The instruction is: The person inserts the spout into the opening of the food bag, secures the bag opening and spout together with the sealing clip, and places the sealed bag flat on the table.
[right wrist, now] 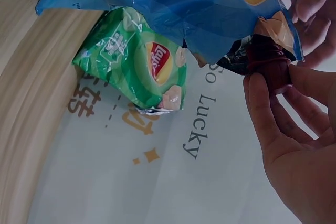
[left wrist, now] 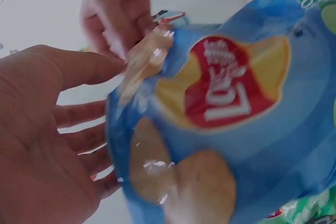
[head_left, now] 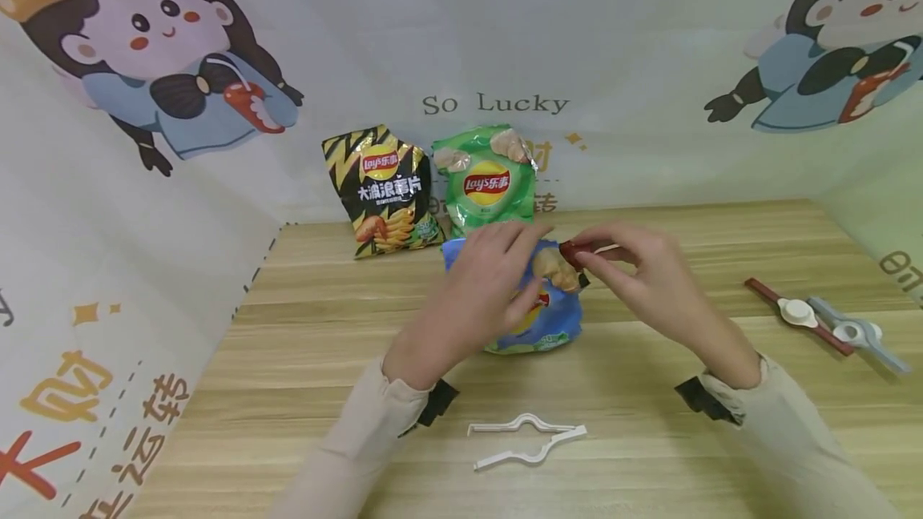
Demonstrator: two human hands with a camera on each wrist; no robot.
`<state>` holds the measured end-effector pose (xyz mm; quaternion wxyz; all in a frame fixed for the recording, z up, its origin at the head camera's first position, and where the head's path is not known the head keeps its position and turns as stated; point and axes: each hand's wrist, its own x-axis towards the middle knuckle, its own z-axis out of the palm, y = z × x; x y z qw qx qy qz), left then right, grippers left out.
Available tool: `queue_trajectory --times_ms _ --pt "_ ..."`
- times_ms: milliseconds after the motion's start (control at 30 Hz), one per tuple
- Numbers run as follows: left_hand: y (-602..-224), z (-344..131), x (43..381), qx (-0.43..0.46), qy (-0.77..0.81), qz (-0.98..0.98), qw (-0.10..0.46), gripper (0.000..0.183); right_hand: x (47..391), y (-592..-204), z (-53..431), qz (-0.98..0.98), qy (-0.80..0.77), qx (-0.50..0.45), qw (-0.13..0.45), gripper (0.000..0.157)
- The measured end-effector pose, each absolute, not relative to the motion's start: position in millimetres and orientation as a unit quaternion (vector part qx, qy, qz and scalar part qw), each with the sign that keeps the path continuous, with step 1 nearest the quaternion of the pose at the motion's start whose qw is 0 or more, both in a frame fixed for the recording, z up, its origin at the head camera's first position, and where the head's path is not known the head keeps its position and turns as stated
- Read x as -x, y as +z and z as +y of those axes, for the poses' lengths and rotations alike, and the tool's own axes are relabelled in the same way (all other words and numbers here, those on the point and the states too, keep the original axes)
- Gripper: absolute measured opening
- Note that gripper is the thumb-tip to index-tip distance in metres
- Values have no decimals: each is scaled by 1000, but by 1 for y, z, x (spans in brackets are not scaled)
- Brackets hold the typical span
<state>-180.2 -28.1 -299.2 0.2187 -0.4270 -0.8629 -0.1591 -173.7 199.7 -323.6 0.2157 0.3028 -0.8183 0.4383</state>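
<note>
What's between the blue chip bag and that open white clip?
Just bare wooden tabletop between the blue chip bag and the open white clip; the head view shows it.

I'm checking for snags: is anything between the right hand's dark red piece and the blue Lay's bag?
Nothing visible is. The right hand pinches the ridged dark red piece at a top corner of the blue Lay's bag. The left hand is close by but not between them.

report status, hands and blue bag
Right hand pinches dark red piece at corner of blue bag. Left hand at bag's edge. White clip lies apart, out of the way.
</note>
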Motion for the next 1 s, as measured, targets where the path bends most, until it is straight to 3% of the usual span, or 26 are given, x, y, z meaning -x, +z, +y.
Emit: queue_trajectory --times_ms 133,433,600,767,1000 --pt "-305 -23 177 407 -135 -877 218 51 170 -324 195 -815 435 -317 214 20" --pt "-303 -27 177 398 -133 -886 197 28 166 -326 188 -824 401 -337 215 18" --pt "-305 -26 178 404 -117 -890 178 33 166 -330 185 -823 399 -340 217 18" --pt "-309 -25 183 405 -122 -894 150 37 166 -336 182 -819 420 -338 194 18" --pt "-313 -28 193 407 -169 -891 106 25 169 -339 180 -818 456 -318 149 16"
